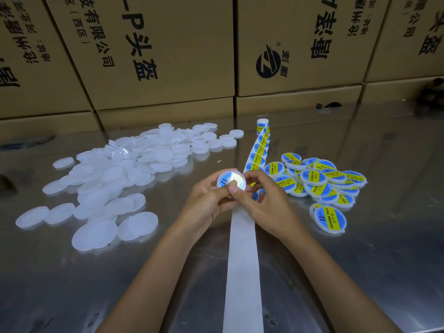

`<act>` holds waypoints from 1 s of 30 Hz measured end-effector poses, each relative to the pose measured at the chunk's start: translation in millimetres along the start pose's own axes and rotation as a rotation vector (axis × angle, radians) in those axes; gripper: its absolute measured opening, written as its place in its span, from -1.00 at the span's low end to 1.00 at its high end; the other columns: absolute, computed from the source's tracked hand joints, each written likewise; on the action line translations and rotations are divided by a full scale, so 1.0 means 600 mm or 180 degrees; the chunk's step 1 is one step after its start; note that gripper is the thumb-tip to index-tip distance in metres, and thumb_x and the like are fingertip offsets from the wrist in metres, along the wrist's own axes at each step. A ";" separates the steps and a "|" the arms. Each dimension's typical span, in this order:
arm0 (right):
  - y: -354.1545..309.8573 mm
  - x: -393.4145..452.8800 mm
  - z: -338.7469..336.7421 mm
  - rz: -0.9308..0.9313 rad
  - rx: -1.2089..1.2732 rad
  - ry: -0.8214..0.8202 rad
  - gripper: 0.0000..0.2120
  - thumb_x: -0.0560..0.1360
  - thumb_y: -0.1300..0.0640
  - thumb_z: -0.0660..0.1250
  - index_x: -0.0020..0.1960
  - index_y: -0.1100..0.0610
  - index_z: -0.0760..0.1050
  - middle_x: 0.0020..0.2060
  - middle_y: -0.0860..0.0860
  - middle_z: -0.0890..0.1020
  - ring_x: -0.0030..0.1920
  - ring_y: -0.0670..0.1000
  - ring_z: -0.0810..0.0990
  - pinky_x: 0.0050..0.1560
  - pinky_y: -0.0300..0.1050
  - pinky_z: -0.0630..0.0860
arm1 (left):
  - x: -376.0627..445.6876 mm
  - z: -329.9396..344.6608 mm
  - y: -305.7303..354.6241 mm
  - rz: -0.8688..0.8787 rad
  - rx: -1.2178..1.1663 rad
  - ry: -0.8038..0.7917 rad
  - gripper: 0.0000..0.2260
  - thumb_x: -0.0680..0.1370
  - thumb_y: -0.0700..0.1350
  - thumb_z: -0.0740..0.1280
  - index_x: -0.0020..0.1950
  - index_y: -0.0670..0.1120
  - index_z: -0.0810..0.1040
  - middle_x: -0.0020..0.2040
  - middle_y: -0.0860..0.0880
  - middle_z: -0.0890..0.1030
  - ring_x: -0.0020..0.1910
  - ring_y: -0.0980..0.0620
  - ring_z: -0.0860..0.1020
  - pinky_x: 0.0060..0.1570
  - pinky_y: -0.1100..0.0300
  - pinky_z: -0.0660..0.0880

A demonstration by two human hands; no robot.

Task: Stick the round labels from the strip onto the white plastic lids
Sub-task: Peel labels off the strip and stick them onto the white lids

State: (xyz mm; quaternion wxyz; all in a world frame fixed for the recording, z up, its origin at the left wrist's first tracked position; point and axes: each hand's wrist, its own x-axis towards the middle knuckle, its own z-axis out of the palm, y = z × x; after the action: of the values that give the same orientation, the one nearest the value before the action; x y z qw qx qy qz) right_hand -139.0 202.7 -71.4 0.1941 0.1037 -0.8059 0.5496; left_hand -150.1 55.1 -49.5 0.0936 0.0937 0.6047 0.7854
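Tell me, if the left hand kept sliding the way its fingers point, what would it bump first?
Probably the label strip. The left hand, holding the lid with the right hand, points up and rightward toward it. Depth is unclear, so it might pass above the strip.

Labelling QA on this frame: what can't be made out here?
- Held lid, head view: glare washes out its label, so how it sits cannot be told.
- Strip under the left hand and right hand: hidden by fingers.
- Backing paper: cut off by bottom edge.
- Labelled lids: small print unreadable.
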 end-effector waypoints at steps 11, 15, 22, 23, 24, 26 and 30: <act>0.005 0.002 -0.005 0.0456 0.0078 -0.0360 -0.60 0.51 0.05 0.43 -0.37 0.21 0.38 -0.50 -0.04 0.33 -0.44 -0.10 0.26 -0.35 -0.18 0.23 | 0.001 0.004 -0.013 0.0178 0.1161 0.0020 -0.73 0.73 0.03 0.02 0.21 0.06 0.50 -0.49 -0.15 0.49 -0.57 -0.08 0.52 -0.56 0.23 0.46; 0.007 0.016 -0.011 0.0929 0.0485 -0.0137 -0.59 0.56 0.03 0.38 -0.34 0.26 0.40 -0.52 0.01 0.35 -0.51 -0.12 0.25 -0.39 -0.23 0.20 | 0.002 0.005 -0.017 0.0130 0.1399 0.0142 -0.72 0.70 0.16 0.04 0.35 0.19 0.41 -0.48 -0.05 0.47 -0.58 0.05 0.41 -0.60 0.30 0.30; 0.033 0.039 -0.070 0.1992 0.2522 0.1527 -0.69 0.66 0.04 0.21 -0.22 0.15 0.45 -0.47 -0.01 0.37 -0.54 -0.09 0.30 -0.54 -0.26 0.29 | 0.010 -0.012 -0.034 0.0254 0.2256 0.0552 -0.72 0.67 0.19 0.09 0.33 0.19 0.41 -0.42 0.04 0.52 -0.53 0.18 0.41 -0.40 0.32 0.39; 0.035 0.041 -0.074 0.2069 0.2750 0.1602 -0.69 0.67 0.04 0.18 -0.20 0.15 0.44 -0.46 0.00 0.37 -0.52 -0.09 0.30 -0.53 -0.26 0.31 | 0.010 -0.014 -0.036 0.0342 0.2393 0.0586 -0.73 0.67 0.18 0.10 0.32 0.19 0.43 -0.42 0.05 0.52 -0.53 0.21 0.42 -0.34 0.27 0.40; 0.036 0.043 -0.076 0.2128 0.2902 0.1641 -0.70 0.68 0.04 0.16 -0.17 0.15 0.45 -0.43 0.01 0.37 -0.49 -0.08 0.30 -0.51 -0.25 0.32 | 0.010 -0.015 -0.037 0.0432 0.2540 0.0603 -0.74 0.68 0.16 0.11 0.31 0.18 0.44 -0.41 0.07 0.51 -0.51 0.22 0.45 -0.30 0.23 0.39; 0.036 0.044 -0.078 0.2179 0.3076 0.1656 -0.72 0.68 0.06 0.14 -0.13 0.16 0.46 -0.39 0.03 0.38 -0.43 -0.06 0.31 -0.45 -0.24 0.34 | 0.010 -0.018 -0.039 0.0585 0.2783 0.0612 -0.77 0.68 0.11 0.13 0.30 0.16 0.45 -0.36 0.14 0.49 -0.43 0.23 0.49 -0.26 0.24 0.38; 0.032 0.042 -0.079 0.2213 0.3150 0.1584 -0.79 0.65 0.12 0.17 -0.09 0.18 0.47 -0.38 0.03 0.39 -0.40 -0.04 0.32 -0.37 -0.22 0.35 | 0.012 -0.020 -0.041 0.0661 0.3096 0.0589 -0.77 0.68 -0.02 0.17 0.32 0.11 0.48 -0.31 0.22 0.46 -0.23 0.09 0.48 -0.12 0.15 0.41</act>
State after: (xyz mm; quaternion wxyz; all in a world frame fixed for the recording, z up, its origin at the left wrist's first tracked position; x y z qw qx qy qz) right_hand -159.7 255.1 -61.7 0.1151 -0.2161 -0.3753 0.8940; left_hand -159.1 51.8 -76.1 -0.0935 0.1162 0.8938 0.4230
